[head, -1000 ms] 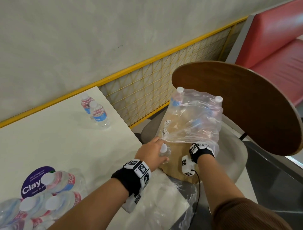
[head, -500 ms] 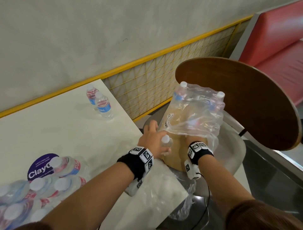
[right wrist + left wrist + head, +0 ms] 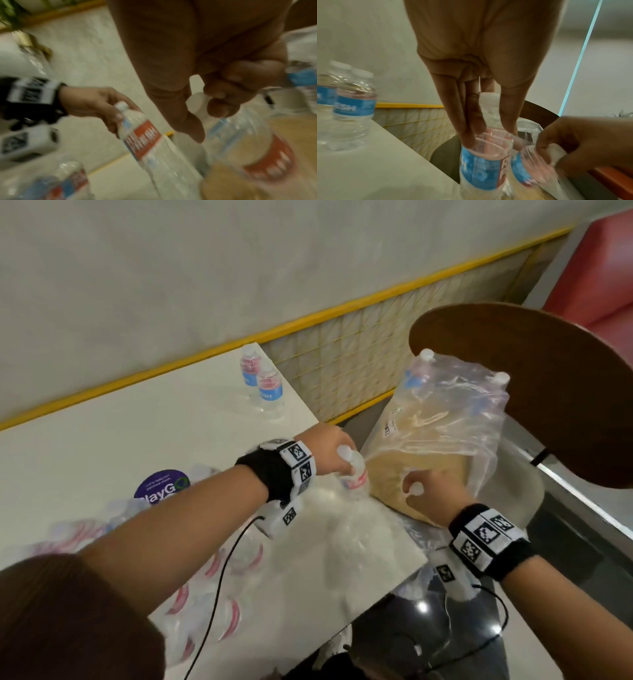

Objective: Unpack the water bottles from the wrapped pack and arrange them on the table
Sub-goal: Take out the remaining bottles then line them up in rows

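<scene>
Two bottles are held at the table's corner, one in each hand.

One bottle (image 3: pixel 352 470) is gripped near its neck by the left hand (image 3: pixel 325 450), fingers curled around it, above the white table (image 3: pixel 102 446). A second bottle (image 3: pixel 240 142) is pinched at its cap by the right hand (image 3: pixel 431 491), beside the torn plastic pack (image 3: pixel 445 419) on the chair (image 3: pixel 527 487). Two bottles (image 3: pixel 263 386) stand upright at the table's far edge.

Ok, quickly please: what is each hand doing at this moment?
Left hand: fingers closed around the neck of a water bottle.
Right hand: fingers closed on the cap end of a second bottle.
</scene>
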Demonstrator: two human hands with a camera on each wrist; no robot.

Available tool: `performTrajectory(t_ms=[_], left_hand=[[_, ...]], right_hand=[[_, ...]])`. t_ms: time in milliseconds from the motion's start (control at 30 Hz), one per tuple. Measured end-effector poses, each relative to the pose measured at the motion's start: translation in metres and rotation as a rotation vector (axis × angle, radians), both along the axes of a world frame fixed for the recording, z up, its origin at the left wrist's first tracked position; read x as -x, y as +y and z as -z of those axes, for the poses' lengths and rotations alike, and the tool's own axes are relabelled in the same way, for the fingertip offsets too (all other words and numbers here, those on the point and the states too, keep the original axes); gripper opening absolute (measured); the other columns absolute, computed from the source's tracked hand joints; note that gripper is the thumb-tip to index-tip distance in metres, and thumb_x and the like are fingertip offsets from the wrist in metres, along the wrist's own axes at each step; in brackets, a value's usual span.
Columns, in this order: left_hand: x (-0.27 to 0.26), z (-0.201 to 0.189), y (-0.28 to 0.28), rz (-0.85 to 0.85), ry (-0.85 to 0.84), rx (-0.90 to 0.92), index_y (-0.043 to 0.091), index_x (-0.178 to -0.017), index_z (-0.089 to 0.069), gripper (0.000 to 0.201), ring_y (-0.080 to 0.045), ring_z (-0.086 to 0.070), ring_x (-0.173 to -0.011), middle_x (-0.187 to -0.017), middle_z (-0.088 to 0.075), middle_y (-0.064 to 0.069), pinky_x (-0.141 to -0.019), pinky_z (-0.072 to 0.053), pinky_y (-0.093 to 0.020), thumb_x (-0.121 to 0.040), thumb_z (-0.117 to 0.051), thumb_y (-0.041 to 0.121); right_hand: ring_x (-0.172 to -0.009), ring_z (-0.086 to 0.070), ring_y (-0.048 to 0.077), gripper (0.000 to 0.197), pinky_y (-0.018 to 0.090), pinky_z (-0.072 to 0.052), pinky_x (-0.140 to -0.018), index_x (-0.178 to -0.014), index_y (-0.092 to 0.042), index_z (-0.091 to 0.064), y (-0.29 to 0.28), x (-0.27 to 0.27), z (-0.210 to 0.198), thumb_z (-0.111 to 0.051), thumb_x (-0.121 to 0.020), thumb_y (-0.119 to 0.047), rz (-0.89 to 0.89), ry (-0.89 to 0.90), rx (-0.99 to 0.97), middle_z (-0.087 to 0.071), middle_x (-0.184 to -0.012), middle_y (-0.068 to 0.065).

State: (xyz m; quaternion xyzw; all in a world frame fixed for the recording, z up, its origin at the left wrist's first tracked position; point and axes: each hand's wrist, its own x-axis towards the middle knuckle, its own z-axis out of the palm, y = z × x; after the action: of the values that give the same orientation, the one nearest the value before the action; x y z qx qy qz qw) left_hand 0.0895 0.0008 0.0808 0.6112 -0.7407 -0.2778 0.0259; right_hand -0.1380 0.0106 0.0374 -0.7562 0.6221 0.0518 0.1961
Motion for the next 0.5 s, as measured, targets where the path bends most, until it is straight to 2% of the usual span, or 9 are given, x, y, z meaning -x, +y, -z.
performTrajectory(t_ms=[67,133,200,233,300,333,367,433,500], left_hand=[[-0.013,-0.004,0.006,-0.004,-0.036,-0.029,0.016,-0.119,-0.065,0.045,-0.02,-0.063,-0.09,-0.114,-0.067,-0.005,-0.082,-0.049,-0.028,-0.078,-0.072,0.034],[-0.022,-0.002,0.013,-0.007,-0.09,-0.049,0.011,-0.113,-0.067,0.04,-0.019,-0.06,-0.07,-0.107,-0.069,-0.01,-0.077,-0.052,-0.031,-0.079,-0.07,0.031],[-0.031,0.002,0.02,-0.016,-0.134,-0.067,0.008,-0.113,-0.068,0.037,-0.011,-0.051,-0.055,-0.105,-0.069,-0.011,-0.068,-0.049,-0.029,-0.081,-0.068,0.027],[-0.036,0.004,0.022,-0.016,-0.152,-0.081,0.008,-0.114,-0.067,0.037,-0.006,-0.047,-0.052,-0.103,-0.07,-0.01,-0.063,-0.047,-0.026,-0.081,-0.068,0.025],[-0.046,0.003,0.026,-0.012,-0.189,-0.111,0.008,-0.116,-0.067,0.038,-0.004,-0.047,-0.052,-0.086,-0.07,-0.003,-0.056,-0.043,-0.021,-0.081,-0.068,0.022],[-0.05,0.0,0.028,-0.005,-0.209,-0.132,0.01,-0.117,-0.067,0.037,-0.008,-0.049,-0.054,-0.078,-0.067,0.001,-0.057,-0.043,-0.021,-0.081,-0.067,0.02],[-0.054,-0.003,0.029,0.002,-0.233,-0.158,0.011,-0.118,-0.066,0.038,-0.012,-0.052,-0.059,-0.079,-0.068,0.002,-0.06,-0.043,-0.02,-0.081,-0.067,0.018],[-0.061,-0.009,0.031,0.014,-0.279,-0.202,0.013,-0.12,-0.064,0.04,-0.015,-0.055,-0.068,-0.09,-0.071,-0.003,-0.066,-0.045,-0.021,-0.08,-0.068,0.013],[-0.07,-0.012,0.032,0.025,-0.31,-0.246,0.014,-0.119,-0.065,0.043,-0.012,-0.055,-0.059,-0.069,-0.067,0.004,-0.06,-0.047,-0.019,-0.077,-0.07,0.01]], right_hand=[[-0.084,-0.053,0.019,0.017,0.022,-0.035,-0.072,-0.098,-0.024,-0.067,0.018,-0.019,-0.031,-0.061,-0.082,-0.024,-0.094,-0.036,-0.012,-0.055,-0.085,-0.002],[-0.078,-0.049,0.013,0.017,0.021,-0.034,-0.07,-0.095,-0.026,-0.069,0.039,-0.04,-0.049,-0.064,-0.08,-0.025,-0.209,-0.089,-0.062,-0.055,-0.082,-0.006],[-0.074,-0.05,0.012,0.016,0.021,-0.037,-0.07,-0.092,-0.028,-0.07,0.061,-0.063,-0.055,-0.067,-0.077,-0.025,-0.331,-0.135,-0.161,-0.058,-0.077,-0.006],[-0.074,-0.052,0.012,0.017,0.022,-0.04,-0.071,-0.092,-0.029,-0.07,0.072,-0.074,-0.055,-0.067,-0.076,-0.025,-0.398,-0.143,-0.225,-0.06,-0.076,-0.006],[-0.08,-0.059,0.014,0.019,0.024,-0.047,-0.077,-0.094,-0.029,-0.07,0.091,-0.097,-0.048,-0.067,-0.076,-0.025,-0.536,-0.151,-0.327,-0.068,-0.087,-0.005],[-0.085,-0.06,0.015,0.02,0.026,-0.049,-0.08,-0.096,-0.028,-0.07,0.1,-0.108,-0.044,-0.066,-0.076,-0.025,-0.605,-0.146,-0.36,-0.07,-0.093,-0.003],[-0.087,-0.06,0.016,0.021,0.027,-0.049,-0.081,-0.097,-0.027,-0.07,0.109,-0.12,-0.041,-0.066,-0.077,-0.024,-0.664,-0.134,-0.391,-0.071,-0.097,-0.002],[-0.083,-0.056,0.015,0.02,0.027,-0.047,-0.077,-0.099,-0.023,-0.07,0.123,-0.14,-0.037,-0.065,-0.079,-0.023,-0.761,-0.12,-0.442,-0.069,-0.093,0.0],[-0.078,-0.051,0.013,0.02,0.024,-0.041,-0.069,-0.1,-0.02,-0.07,0.135,-0.158,-0.035,-0.065,-0.081,-0.021,-0.837,-0.119,-0.458,-0.063,-0.082,-0.001]])
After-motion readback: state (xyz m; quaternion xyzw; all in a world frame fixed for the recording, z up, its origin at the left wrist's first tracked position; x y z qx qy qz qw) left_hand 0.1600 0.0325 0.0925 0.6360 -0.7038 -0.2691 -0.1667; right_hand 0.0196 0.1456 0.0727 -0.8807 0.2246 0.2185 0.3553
